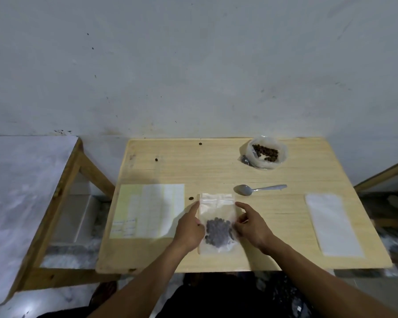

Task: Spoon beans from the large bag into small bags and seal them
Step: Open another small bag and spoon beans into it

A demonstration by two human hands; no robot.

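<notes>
Both forearms are seen reaching up from the bottom edge onto a light wooden bench (216, 175). Between the hands a small bag (217, 222) of clear plastic is laid flat near the front edge, its zip strip turned away from the person and a cluster of dark beans (218, 232) gathered in its lower half. The bag's left edge is touched by the left hand (189, 228), whose index finger is stretched along that edge toward the zip strip while the other fingers are curled beside it. The bag's right edge is pinched by the right hand (251, 226), with thumb and fingertips bent in against the plastic. Just beyond the bag a metal spoon (257, 189) is laid on the bench, bowl to the left. Farther back, toward the right rear corner, the large bag (264, 152) is set open with beans showing inside. A stack of empty bags (333, 223) is placed at the right, and a sheet of paper (147, 211) at the left. A few loose beans are scattered over the bench.
</notes>
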